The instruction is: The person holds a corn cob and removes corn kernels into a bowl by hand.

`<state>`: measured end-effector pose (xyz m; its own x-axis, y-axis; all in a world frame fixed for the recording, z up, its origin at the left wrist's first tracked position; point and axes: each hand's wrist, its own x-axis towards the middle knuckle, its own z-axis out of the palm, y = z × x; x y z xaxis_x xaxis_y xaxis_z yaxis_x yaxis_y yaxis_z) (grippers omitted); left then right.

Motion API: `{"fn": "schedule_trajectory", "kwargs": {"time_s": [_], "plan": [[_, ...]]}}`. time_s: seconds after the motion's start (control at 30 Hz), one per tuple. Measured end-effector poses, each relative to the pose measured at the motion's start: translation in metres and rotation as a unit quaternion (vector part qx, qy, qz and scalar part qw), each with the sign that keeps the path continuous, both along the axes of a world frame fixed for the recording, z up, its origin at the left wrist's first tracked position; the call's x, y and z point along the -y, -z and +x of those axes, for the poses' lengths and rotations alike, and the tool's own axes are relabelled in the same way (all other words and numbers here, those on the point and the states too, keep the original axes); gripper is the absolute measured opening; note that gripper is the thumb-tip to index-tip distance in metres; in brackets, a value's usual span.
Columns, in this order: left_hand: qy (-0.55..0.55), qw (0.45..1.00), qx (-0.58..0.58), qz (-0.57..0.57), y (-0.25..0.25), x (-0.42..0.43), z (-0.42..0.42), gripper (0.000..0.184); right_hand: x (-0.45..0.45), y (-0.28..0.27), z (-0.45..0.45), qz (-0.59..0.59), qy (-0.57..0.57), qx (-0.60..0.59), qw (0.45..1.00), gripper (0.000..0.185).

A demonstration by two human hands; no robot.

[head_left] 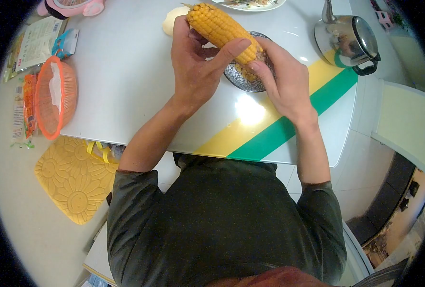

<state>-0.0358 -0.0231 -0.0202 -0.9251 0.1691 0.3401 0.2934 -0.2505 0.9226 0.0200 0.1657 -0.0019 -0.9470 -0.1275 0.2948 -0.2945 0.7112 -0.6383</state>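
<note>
A yellow corn cob (222,29) is held in both hands above the table, slanting from upper left to lower right. My left hand (195,62) wraps round its left part, with the thumb lying along the kernels. At the lower right end, my right hand (284,76) grips the cob, its thumb pressed near the tip. Beneath the cob stands a dark-patterned bowl (241,82) with yellow kernels visible inside; the hands and cob hide part of it. Just behind my left hand lies a pale round item (170,23).
An orange basket (71,91) and food packets (39,40) are at the left. A metal pot (339,40) with a glass lid stands at the right. A plate with food (265,5) sits at the back. The table's front edge (174,149) is near my body.
</note>
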Motion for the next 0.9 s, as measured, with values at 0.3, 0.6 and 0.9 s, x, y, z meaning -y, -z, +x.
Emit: {"fn": "schedule_trajectory", "kwargs": {"time_s": [0.3, 0.6, 0.9], "plan": [[0.005, 1.000, 0.029, 0.000, 0.002, 0.004, 0.000, 0.045, -0.001, 0.001, 0.001, 0.008, 0.012, 0.026, 1.000, 0.034], [0.031, 0.998, 0.041, 0.047, 0.003, 0.007, 0.002, 0.038, -0.004, -0.011, 0.001, 0.012, 0.020, -0.005, 1.000, 0.036], [0.045, 0.997, 0.045, 0.041, 0.006, 0.010, 0.004, 0.042, -0.007, 0.002, -0.006, -0.036, -0.028, -0.093, 0.995, 0.041]]}}
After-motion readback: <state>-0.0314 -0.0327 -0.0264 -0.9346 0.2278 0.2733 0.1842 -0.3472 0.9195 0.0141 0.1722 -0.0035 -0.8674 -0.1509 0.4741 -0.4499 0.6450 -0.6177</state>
